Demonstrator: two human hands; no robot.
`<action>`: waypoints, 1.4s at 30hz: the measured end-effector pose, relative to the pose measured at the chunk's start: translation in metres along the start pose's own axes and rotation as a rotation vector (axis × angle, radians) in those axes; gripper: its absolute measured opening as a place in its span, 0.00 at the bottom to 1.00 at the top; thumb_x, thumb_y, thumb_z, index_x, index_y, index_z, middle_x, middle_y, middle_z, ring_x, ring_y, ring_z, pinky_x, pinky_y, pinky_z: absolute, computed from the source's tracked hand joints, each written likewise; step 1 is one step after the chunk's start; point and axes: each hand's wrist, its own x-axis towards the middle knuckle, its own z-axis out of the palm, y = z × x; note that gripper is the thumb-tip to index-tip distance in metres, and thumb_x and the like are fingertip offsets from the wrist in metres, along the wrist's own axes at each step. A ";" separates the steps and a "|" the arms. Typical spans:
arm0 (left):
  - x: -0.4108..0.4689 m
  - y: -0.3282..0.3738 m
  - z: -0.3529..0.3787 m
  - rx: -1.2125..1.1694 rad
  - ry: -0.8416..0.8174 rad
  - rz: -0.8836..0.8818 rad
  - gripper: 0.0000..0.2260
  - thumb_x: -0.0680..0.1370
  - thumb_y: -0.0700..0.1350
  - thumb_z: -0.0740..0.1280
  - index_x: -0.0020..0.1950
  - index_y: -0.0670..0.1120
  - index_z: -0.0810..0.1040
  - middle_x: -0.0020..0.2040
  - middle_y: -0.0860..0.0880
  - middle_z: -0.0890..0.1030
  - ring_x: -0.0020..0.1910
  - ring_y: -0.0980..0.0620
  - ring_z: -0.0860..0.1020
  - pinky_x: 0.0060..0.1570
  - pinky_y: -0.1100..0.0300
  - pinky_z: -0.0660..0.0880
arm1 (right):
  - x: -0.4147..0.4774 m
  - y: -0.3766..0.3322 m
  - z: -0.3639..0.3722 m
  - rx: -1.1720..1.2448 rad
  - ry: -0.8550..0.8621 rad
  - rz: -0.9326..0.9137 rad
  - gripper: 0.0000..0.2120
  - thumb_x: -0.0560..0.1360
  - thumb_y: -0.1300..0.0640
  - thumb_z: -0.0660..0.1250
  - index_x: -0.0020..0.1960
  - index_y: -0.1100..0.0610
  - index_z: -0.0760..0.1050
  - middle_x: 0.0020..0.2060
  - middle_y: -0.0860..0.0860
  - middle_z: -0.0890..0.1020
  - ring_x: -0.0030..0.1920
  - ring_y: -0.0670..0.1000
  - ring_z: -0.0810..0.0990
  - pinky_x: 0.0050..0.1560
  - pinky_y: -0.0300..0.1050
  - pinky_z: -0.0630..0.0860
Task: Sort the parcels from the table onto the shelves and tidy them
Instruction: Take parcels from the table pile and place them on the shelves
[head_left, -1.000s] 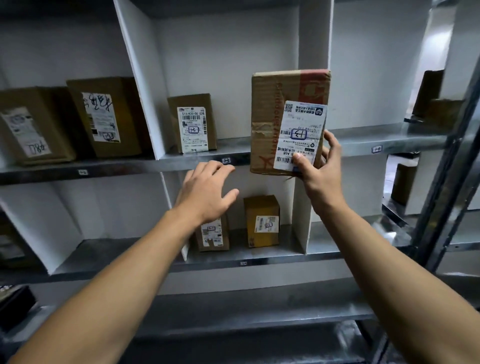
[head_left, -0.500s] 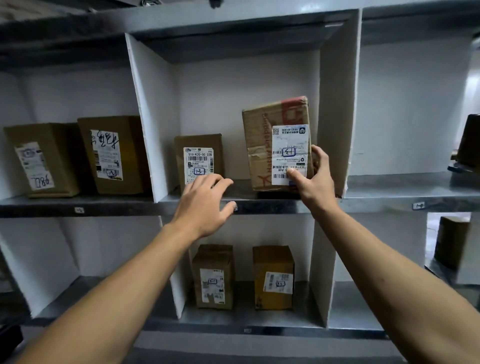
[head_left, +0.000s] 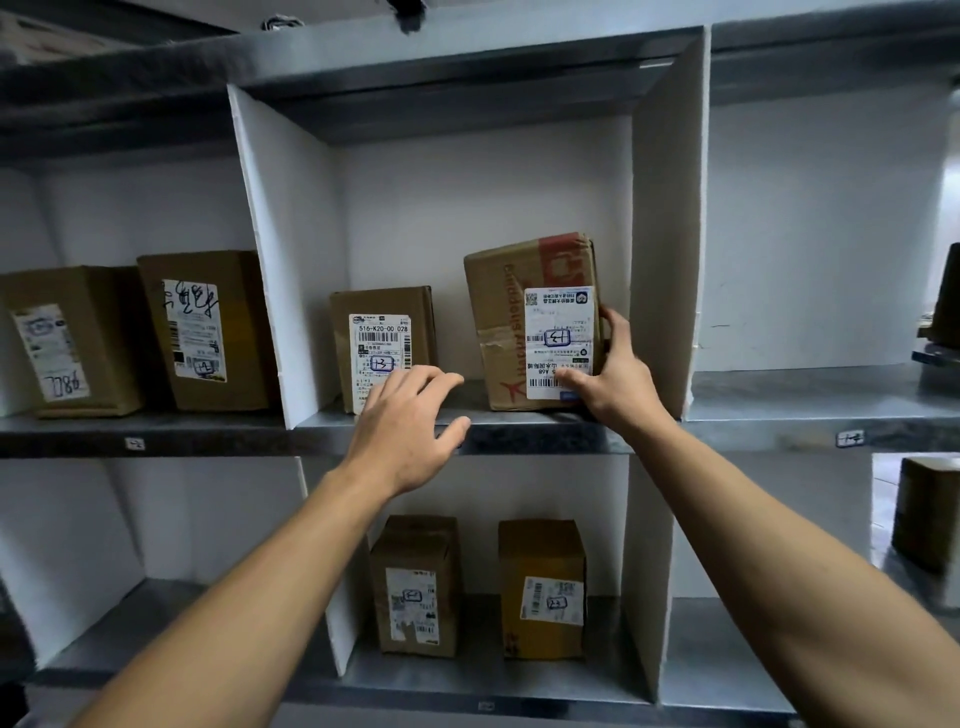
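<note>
A brown cardboard parcel (head_left: 498, 322) with red tape and a white label stands upright on the middle shelf (head_left: 519, 434), in the centre compartment near its right divider. My right hand (head_left: 608, 374) grips its lower right corner, thumb on the label and fingers round the side. My left hand (head_left: 410, 431) hovers open at the shelf's front edge, in front of a smaller labelled parcel (head_left: 384, 343) that stands to the left in the same compartment. It touches neither box.
White dividers (head_left: 270, 270) split the metal shelves into compartments. Two parcels (head_left: 202, 327) stand in the left compartment, two more (head_left: 540, 587) on the shelf below. The right compartment (head_left: 810, 260) holds nothing visible; dark boxes (head_left: 930, 514) sit at the far right edge.
My right hand has carried the parcel from mid-air into the centre compartment and set it down on the shelf. My left hand has stayed open near the shelf edge.
</note>
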 end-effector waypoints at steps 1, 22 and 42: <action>-0.002 -0.001 0.000 0.002 -0.001 -0.003 0.22 0.78 0.57 0.63 0.70 0.52 0.70 0.64 0.52 0.73 0.64 0.51 0.68 0.66 0.51 0.66 | -0.001 -0.001 0.000 -0.005 0.004 0.013 0.40 0.75 0.56 0.75 0.78 0.47 0.53 0.64 0.53 0.79 0.62 0.56 0.79 0.62 0.49 0.74; -0.070 -0.005 -0.031 -0.030 -0.139 -0.015 0.22 0.79 0.57 0.61 0.72 0.52 0.67 0.67 0.51 0.71 0.66 0.50 0.67 0.66 0.51 0.64 | -0.128 -0.023 0.010 -0.740 0.095 -0.221 0.23 0.79 0.45 0.64 0.72 0.53 0.69 0.67 0.55 0.75 0.66 0.58 0.72 0.62 0.55 0.73; -0.222 0.232 0.009 -0.359 -0.464 0.422 0.22 0.79 0.56 0.61 0.72 0.52 0.67 0.67 0.50 0.72 0.65 0.47 0.70 0.65 0.51 0.67 | -0.440 0.027 -0.138 -1.265 -0.153 0.272 0.20 0.78 0.43 0.62 0.64 0.53 0.71 0.54 0.56 0.78 0.55 0.60 0.77 0.53 0.54 0.75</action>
